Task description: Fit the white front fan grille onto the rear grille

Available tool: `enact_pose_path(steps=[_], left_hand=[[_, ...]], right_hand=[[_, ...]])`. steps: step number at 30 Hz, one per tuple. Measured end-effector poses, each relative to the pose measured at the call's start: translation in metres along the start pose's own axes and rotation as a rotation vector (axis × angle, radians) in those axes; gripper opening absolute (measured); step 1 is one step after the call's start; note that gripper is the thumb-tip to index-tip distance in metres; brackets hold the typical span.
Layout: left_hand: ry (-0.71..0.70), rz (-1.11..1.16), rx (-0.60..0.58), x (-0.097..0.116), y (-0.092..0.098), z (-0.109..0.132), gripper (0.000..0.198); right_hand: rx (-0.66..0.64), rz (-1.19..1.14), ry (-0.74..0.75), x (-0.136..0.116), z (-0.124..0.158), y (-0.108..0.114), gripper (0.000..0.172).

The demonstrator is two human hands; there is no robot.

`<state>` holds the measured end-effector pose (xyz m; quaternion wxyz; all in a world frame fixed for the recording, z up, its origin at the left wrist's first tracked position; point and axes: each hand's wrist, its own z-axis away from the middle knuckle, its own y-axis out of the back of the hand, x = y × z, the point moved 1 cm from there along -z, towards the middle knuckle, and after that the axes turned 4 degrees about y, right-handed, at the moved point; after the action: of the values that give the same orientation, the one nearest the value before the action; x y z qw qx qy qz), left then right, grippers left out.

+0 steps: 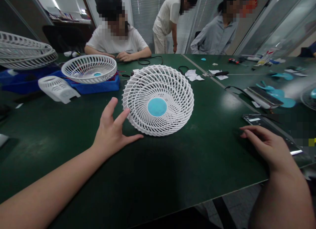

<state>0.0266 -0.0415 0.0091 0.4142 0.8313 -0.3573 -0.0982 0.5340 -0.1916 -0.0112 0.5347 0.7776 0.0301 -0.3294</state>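
Note:
A round white fan grille (177,114) with a light-blue centre disc (157,107) sits on the green table in front of me, its face tilted towards me. At its left rim is my left hand (111,130), fingers and thumb spread apart. One fingertip meets the rim, and the thumb reaches along the lower edge. My right hand (268,141) is over the table at the right, beside a dark flat device with a screen (291,141). Its thumb and forefinger are pinched together; whether something small is between them is hidden.
Another white grille (71,68) rests on a blue box (98,87), near a white plastic housing (58,89). More grilles (27,51) are stacked far left. Light-blue fan blades (283,97) and paper scraps (194,75) lie rightward. A person (118,41) sits opposite; two others are behind.

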Motion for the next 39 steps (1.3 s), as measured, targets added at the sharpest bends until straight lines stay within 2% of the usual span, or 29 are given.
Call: enact_pose_path(steps=[4,11,16,21,27,31,39], left_hand=[[0.051,0.06,-0.012,0.002,-0.009,-0.002,0.117],[0.054,0.071,-0.068,0.008,-0.011,-0.005,0.118],[-0.005,0.114,0.005,0.006,-0.009,-0.006,0.113],[-0.012,0.126,0.047,0.004,-0.009,-0.008,0.113],[-0.026,0.145,0.024,0.005,-0.008,-0.007,0.113],[0.016,0.138,0.029,0.006,-0.008,-0.007,0.111],[0.021,0.138,0.114,0.005,-0.013,-0.008,0.104]], right_hand=[[-0.022,-0.029,-0.042,-0.002,0.0,-0.001,0.058],[-0.034,-0.022,-0.061,-0.003,-0.001,-0.002,0.057],[-0.036,-0.022,-0.033,-0.004,0.001,0.0,0.059],[-0.019,0.103,0.009,-0.006,0.0,0.001,0.059],[-0.032,0.124,-0.049,-0.02,0.001,0.002,0.063],[-0.04,0.095,-0.075,-0.028,0.002,0.002,0.064],[-0.039,0.081,-0.083,-0.022,0.002,0.002,0.063]])
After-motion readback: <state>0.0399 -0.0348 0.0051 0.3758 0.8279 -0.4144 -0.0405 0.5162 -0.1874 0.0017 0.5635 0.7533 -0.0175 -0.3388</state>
